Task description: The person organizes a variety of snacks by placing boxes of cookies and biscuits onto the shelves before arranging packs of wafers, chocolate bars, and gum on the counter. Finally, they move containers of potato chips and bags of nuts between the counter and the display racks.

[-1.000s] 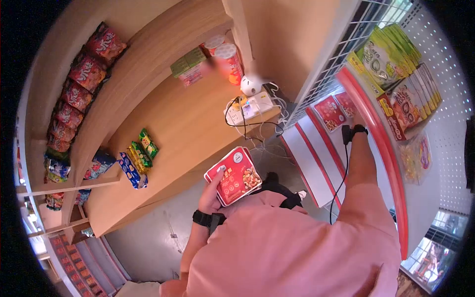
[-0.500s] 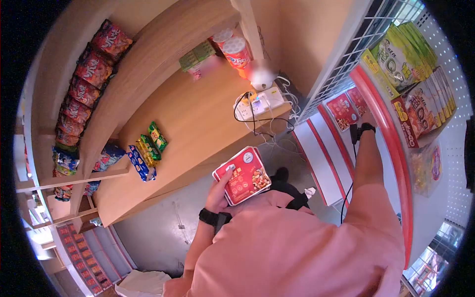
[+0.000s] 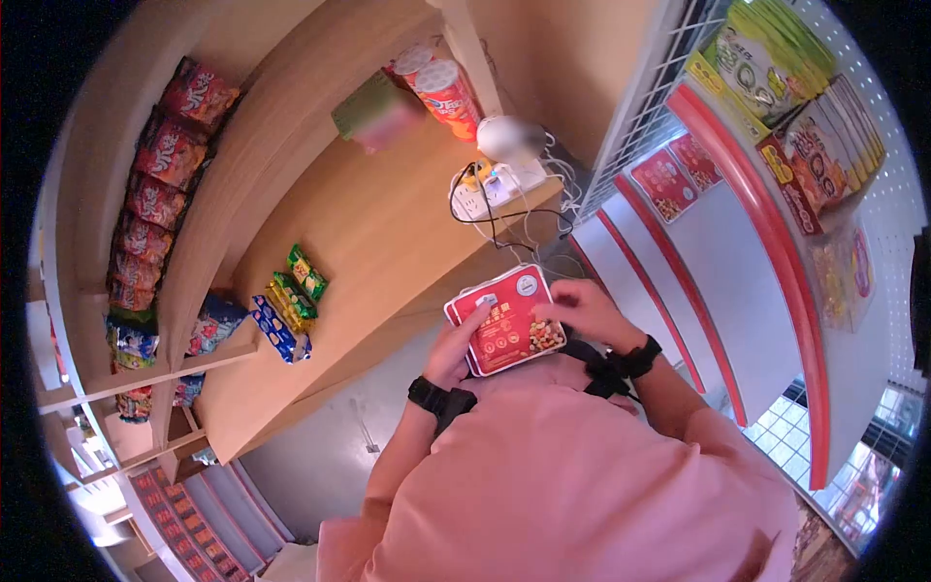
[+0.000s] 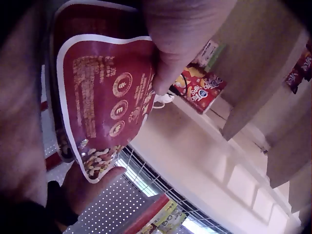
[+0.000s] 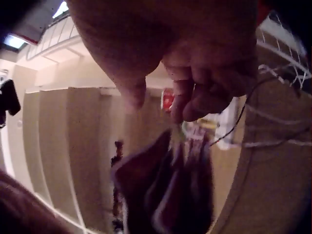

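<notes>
My left hand (image 3: 451, 351) grips a small stack of red nut packs (image 3: 509, 335) with white edges, its thumb lying across the printed front of the top one. The left wrist view shows the packs (image 4: 100, 87) one behind another, nuts pictured at the lower end. By the packs' right edge is my right hand (image 3: 592, 312), thumb and fingers spread apart with nothing between them. In the right wrist view, the packs (image 5: 170, 195) are blurred and dark below the right hand's fingertips (image 5: 180, 114).
On the right, a tiered white rack (image 3: 722, 281) with red edges has two red nut packs (image 3: 669, 184) on its upper tier. A wooden counter (image 3: 378, 252) carries several biscuit packs (image 3: 286, 301), chip canisters (image 3: 446, 97) and a power strip (image 3: 499, 189) with loose cables.
My right hand has come back from the rack to the packs in my left hand. The left hand still holds its stack, now slightly higher and further right in the head view.
</notes>
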The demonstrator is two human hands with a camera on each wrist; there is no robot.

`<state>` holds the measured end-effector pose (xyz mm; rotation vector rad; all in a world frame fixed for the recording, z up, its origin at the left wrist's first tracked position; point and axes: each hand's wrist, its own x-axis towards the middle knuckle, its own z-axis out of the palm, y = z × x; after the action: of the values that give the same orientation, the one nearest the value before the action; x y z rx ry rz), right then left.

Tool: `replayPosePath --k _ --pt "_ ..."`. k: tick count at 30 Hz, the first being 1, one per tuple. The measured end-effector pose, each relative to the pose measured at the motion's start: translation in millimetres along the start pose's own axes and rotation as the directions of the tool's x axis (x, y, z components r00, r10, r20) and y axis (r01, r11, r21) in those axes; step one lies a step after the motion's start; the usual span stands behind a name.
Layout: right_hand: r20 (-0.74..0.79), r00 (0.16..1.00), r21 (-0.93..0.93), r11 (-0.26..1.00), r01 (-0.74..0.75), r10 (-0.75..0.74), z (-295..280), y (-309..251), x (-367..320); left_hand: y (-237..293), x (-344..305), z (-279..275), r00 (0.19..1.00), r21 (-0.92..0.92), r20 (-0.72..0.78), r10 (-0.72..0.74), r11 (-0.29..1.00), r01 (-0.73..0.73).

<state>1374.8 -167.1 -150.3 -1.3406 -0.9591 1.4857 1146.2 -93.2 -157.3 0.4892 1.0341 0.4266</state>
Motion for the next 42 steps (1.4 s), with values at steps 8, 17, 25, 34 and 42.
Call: replayPosePath --k 8,17,25,34,42 --pt "-0.131 0.991 0.166 0.986 -0.007 0.029 -40 13 -20 -7 17 10 0.994 0.075 0.106 -0.021 0.997 0.013" --pt "-0.877 0.48 0.251 0.828 0.501 -0.024 -227 112 -54 -4 15 27 0.994 0.1 0.106 0.0 0.995 -0.011" --pt "-0.912 0.297 -0.388 0.361 -0.848 -0.281 -422 244 -68 -10 13 19 0.995 -0.011 0.093 -0.022 1.0 0.024" --pt "-0.965 0.114 -0.208 0.419 -0.884 -0.237 -400 203 -55 -5 4 10 1.0 -0.044 0.025 0.007 0.999 -0.006" --pt "-0.958 -0.286 0.166 0.851 -0.498 0.019 -284 132 -46 -3 5 1 0.998 -0.053 0.06 -0.005 0.999 0.008"
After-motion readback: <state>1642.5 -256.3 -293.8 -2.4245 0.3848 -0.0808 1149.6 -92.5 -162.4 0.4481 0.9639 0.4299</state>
